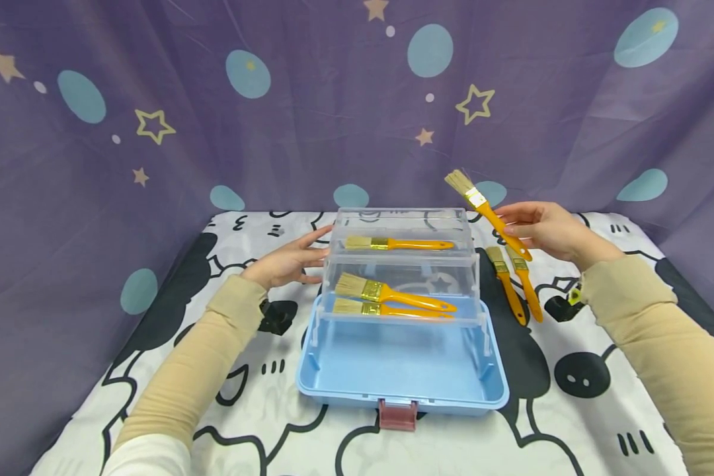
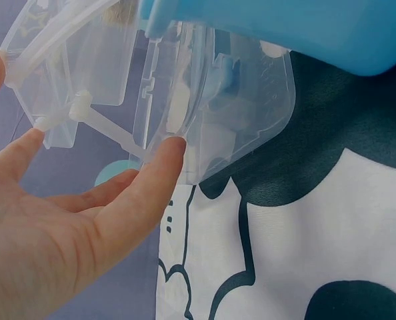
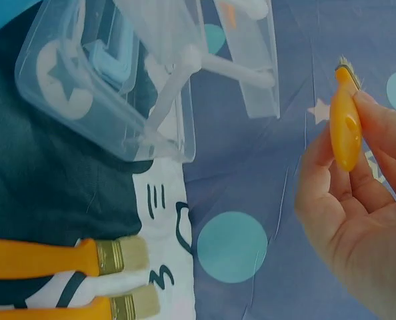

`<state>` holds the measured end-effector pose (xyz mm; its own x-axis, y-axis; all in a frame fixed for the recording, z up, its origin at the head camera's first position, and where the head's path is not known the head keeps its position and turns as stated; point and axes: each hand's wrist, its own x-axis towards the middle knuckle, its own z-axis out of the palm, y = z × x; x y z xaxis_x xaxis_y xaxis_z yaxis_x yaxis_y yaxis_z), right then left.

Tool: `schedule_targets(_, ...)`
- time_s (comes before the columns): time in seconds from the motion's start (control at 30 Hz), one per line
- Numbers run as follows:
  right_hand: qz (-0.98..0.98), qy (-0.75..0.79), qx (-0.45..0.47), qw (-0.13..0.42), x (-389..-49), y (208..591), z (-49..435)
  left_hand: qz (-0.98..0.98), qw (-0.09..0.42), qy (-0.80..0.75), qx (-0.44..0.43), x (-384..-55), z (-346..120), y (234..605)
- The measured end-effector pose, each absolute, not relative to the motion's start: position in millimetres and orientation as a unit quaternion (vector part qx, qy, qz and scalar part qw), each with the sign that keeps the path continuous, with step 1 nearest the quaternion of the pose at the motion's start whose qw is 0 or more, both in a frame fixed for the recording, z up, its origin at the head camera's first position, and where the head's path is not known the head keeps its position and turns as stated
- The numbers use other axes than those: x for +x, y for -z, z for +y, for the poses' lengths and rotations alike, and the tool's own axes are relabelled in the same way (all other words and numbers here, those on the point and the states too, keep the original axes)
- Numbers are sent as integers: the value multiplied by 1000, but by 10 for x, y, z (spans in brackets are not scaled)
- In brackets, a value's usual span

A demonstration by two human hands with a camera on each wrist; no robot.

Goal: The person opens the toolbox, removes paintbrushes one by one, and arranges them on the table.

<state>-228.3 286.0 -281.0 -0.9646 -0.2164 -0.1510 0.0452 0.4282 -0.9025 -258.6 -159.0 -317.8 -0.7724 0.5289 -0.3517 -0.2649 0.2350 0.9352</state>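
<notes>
My right hand (image 1: 547,230) pinches a paintbrush (image 1: 486,210) by its yellow handle, bristles up and to the left, raised right of a blue toolbox (image 1: 401,370) with clear fold-out trays. In the right wrist view, the handle end (image 3: 345,137) points at the camera between thumb and fingers. My left hand (image 1: 282,263) is spread at the trays' left side; in the left wrist view its straight fingertips (image 2: 175,148) reach the clear plastic. One paintbrush (image 1: 416,244) lies in the upper tray. Two more, a wide brush (image 1: 407,295) and a narrower brush (image 1: 387,309), lie in the lower tray.
Two paintbrushes (image 1: 510,291) lie side by side on the patterned cloth (image 1: 262,410), right of the box. A pinkish latch (image 1: 398,415) hangs at the box's front. Behind the table hangs a purple curtain (image 1: 309,145).
</notes>
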Motion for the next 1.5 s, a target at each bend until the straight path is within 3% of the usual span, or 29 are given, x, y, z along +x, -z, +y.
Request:
schedule_targets(0.87, 806, 568, 19, 164, -2214, 3208, 3170, 717, 323, -610, 90, -2577, -1584, 3171)
schedule_targets(1.5, 769, 616, 65, 156, -2119, 3410, 3512, 714, 325, -613, 92, -2579, -1578, 3144)
